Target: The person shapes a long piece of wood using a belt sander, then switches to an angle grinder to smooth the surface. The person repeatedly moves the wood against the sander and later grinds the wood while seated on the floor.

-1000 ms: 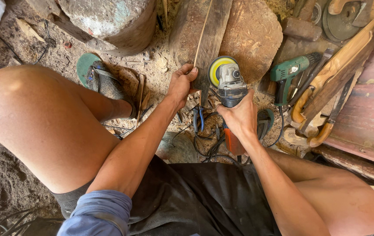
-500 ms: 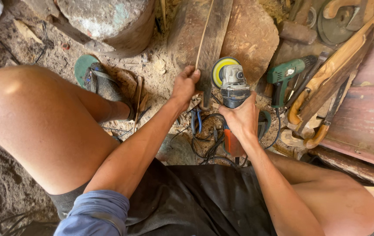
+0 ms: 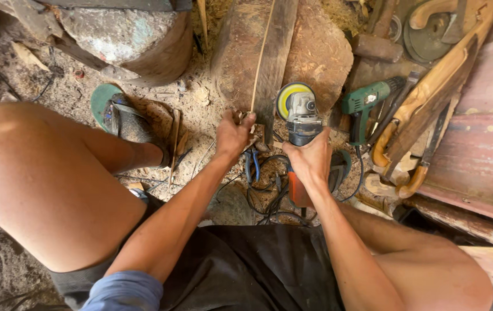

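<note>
My right hand (image 3: 310, 158) grips the body of an angle grinder (image 3: 299, 115) with a yellow-green disc, its head lying beside a long dark wooden plank (image 3: 275, 55). The plank rests on a big wood block (image 3: 321, 52). My left hand (image 3: 233, 135) pinches the near end of a thin pale strip (image 3: 261, 55) that runs along the plank's left edge. The grinder's orange rear end shows below my right wrist.
A green power drill (image 3: 367, 101) lies right of the grinder among curved wooden pieces (image 3: 431, 98). A tree stump (image 3: 137, 40) stands at upper left. My left foot wears a green sandal (image 3: 108, 109). Cables and blue-handled pliers (image 3: 253, 167) lie between my hands.
My left hand has shifted slightly down and now pinches the strip's near end. The grinder has stayed beside the plank.
</note>
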